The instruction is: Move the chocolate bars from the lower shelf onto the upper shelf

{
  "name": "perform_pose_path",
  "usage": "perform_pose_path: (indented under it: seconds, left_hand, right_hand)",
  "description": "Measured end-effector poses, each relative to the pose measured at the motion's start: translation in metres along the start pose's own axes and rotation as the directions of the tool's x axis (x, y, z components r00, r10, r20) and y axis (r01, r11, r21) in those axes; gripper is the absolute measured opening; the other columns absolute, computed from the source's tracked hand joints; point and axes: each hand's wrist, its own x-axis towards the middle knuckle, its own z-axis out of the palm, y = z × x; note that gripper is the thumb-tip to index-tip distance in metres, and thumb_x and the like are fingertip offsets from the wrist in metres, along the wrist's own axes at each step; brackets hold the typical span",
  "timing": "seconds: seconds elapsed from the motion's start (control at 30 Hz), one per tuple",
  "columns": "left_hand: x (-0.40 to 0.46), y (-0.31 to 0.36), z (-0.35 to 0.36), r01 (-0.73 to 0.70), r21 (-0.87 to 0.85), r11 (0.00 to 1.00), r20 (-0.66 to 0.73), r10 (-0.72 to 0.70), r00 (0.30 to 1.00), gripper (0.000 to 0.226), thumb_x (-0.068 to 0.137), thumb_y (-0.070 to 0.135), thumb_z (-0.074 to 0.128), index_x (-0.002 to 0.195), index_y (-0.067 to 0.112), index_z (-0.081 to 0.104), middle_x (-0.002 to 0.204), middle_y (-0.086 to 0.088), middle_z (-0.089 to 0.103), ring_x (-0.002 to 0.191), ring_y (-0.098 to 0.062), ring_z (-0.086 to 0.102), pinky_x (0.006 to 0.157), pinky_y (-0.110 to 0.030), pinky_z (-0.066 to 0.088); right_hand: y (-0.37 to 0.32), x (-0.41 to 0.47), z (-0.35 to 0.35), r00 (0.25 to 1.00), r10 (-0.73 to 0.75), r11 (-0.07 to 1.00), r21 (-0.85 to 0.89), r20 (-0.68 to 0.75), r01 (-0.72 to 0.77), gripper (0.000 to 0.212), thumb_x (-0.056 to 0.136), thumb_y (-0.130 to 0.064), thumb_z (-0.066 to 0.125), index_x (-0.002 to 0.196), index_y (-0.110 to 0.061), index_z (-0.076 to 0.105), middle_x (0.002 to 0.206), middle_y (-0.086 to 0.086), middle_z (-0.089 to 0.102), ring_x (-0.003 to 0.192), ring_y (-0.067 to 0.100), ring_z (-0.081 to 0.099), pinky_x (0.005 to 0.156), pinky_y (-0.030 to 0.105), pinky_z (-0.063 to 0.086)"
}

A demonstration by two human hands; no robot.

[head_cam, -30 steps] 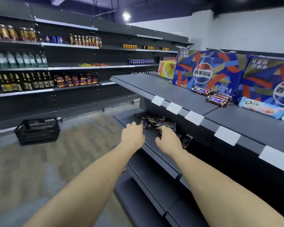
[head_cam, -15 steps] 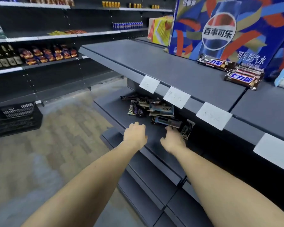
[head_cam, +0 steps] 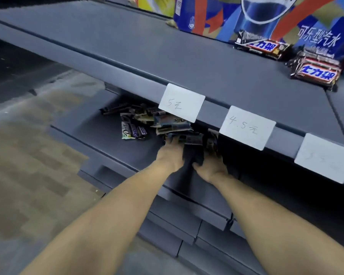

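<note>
- Loose chocolate bars (head_cam: 134,130) lie heaped on the lower shelf (head_cam: 111,139), tucked under the upper shelf (head_cam: 167,56).
- My left hand (head_cam: 170,155) reaches into the heap; its grip is hidden, I cannot tell.
- My right hand (head_cam: 213,168) sits beside it, grip likewise unclear.
- Two brown bars (head_cam: 316,71) rest on the upper shelf, far right.

The upper shelf (head_cam: 167,62) is plain slate grey, and the lower shelf (head_cam: 111,139) under it is the same grey. On the upper shelf's front edge hang white tags (head_cam: 181,105) with faint grey handwriting. At the back of the upper shelf the box (head_cam: 276,18) is blue with orange-red and olive bands and white characters. Just before the box lie brown bars (head_cam: 316,71) with blue lettering edged in white and red. Under the upper shelf the pile (head_cam: 167,126) is dark brown and grey-blue; left of the pile one pack (head_cam: 133,131) is purple and white.
</note>
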Motion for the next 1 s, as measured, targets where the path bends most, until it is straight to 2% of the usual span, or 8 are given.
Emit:
perform_pose_path:
  seconds: [0.13, 0.23, 0.33, 0.43, 0.53, 0.7, 0.87, 1.0]
  left_hand:
    - [0.022, -0.005, 0.000, -0.056, 0.113, 0.992, -0.002, 0.057, 0.998, 0.072, 0.090, 0.032, 0.054, 0.153, 0.024, 0.019, 0.160, -0.007, 0.011, 0.142, -0.037, 0.014, 0.108, -0.047, 0.032]
    - [0.030, -0.004, 0.003, -0.070, 0.167, 0.983, -0.012, 0.073, 0.997, 0.072, 0.091, 0.033, 0.052, 0.153, 0.025, 0.016, 0.160, -0.008, 0.013, 0.141, -0.038, 0.016, 0.110, -0.049, 0.029]
    - [0.029, -0.008, 0.011, -0.102, 0.200, 0.974, -0.022, 0.108, 0.994, 0.064, 0.092, 0.031, 0.052, 0.150, 0.025, 0.026, 0.155, -0.007, 0.025, 0.139, -0.036, 0.022, 0.109, -0.046, 0.029]
    - [0.025, -0.014, 0.015, -0.127, 0.194, 0.973, -0.094, 0.147, 0.985, 0.054, 0.092, 0.029, 0.055, 0.143, 0.025, 0.039, 0.147, -0.006, 0.038, 0.132, -0.035, 0.031, 0.105, -0.045, 0.031]
    - [0.021, -0.016, 0.016, -0.135, 0.177, 0.975, -0.141, 0.161, 0.977, 0.043, 0.091, 0.026, 0.057, 0.132, 0.023, 0.049, 0.138, -0.006, 0.046, 0.126, -0.035, 0.037, 0.101, -0.046, 0.034]
    - [0.021, -0.017, 0.019, -0.122, 0.186, 0.975, -0.192, 0.158, 0.969, 0.032, 0.090, 0.020, 0.060, 0.121, 0.021, 0.056, 0.126, -0.008, 0.055, 0.119, -0.034, 0.044, 0.098, -0.046, 0.036]
    - [0.022, -0.019, 0.021, -0.168, 0.198, 0.966, -0.240, 0.214, 0.947, 0.024, 0.089, 0.020, 0.060, 0.113, 0.020, 0.060, 0.115, -0.007, 0.060, 0.109, -0.032, 0.050, 0.092, -0.041, 0.036]
    - [0.022, -0.023, 0.020, -0.215, 0.191, 0.958, -0.247, 0.259, 0.934, 0.019, 0.094, 0.021, 0.054, 0.113, 0.019, 0.059, 0.112, -0.008, 0.061, 0.106, -0.031, 0.052, 0.089, -0.041, 0.036]
  right_hand:
    - [-0.005, -0.002, 0.002, 0.997, 0.038, 0.999, 0.025, -0.066, -0.036, 0.071, 0.084, -0.052, 0.052, 0.147, -0.022, 0.037, 0.151, 0.005, 0.038, 0.136, 0.031, 0.036, 0.107, 0.041, 0.041]
    - [-0.010, -0.005, 0.002, 0.990, 0.050, 0.999, 0.021, -0.129, -0.047, 0.065, 0.089, -0.046, 0.054, 0.146, -0.018, 0.040, 0.149, 0.009, 0.039, 0.133, 0.033, 0.038, 0.107, 0.037, 0.040]
    - [-0.018, -0.011, 0.009, 0.980, 0.067, 0.997, -0.020, -0.186, -0.072, 0.056, 0.094, -0.038, 0.054, 0.143, -0.012, 0.043, 0.146, 0.013, 0.040, 0.129, 0.034, 0.040, 0.106, 0.037, 0.034]
    - [-0.024, -0.015, 0.018, 0.961, 0.084, 0.994, -0.050, -0.265, -0.100, 0.050, 0.095, -0.037, 0.053, 0.138, -0.013, 0.048, 0.142, 0.012, 0.044, 0.123, 0.034, 0.044, 0.097, 0.037, 0.036]
    - [-0.028, -0.016, 0.024, 0.942, 0.101, 0.991, -0.055, -0.321, -0.125, 0.046, 0.095, -0.037, 0.053, 0.135, -0.012, 0.051, 0.140, 0.011, 0.044, 0.118, 0.035, 0.045, 0.095, 0.037, 0.036]
    - [-0.034, -0.021, 0.029, 0.890, 0.164, 0.986, 0.051, -0.426, -0.158, 0.041, 0.094, -0.032, 0.059, 0.129, -0.012, 0.054, 0.134, 0.010, 0.048, 0.119, 0.034, 0.045, 0.081, 0.036, 0.045]
    - [-0.034, -0.021, 0.031, 0.844, 0.251, 0.966, 0.180, -0.474, -0.186, 0.046, 0.089, -0.022, 0.059, 0.133, -0.012, 0.049, 0.130, 0.014, 0.048, 0.118, 0.035, 0.045, 0.082, 0.039, 0.048]
    - [-0.035, -0.020, 0.036, 0.783, 0.397, 0.904, 0.351, -0.479, -0.243, 0.052, 0.086, -0.028, 0.066, 0.129, -0.006, 0.047, 0.129, 0.016, 0.044, 0.119, 0.034, 0.043, 0.085, 0.040, 0.046]
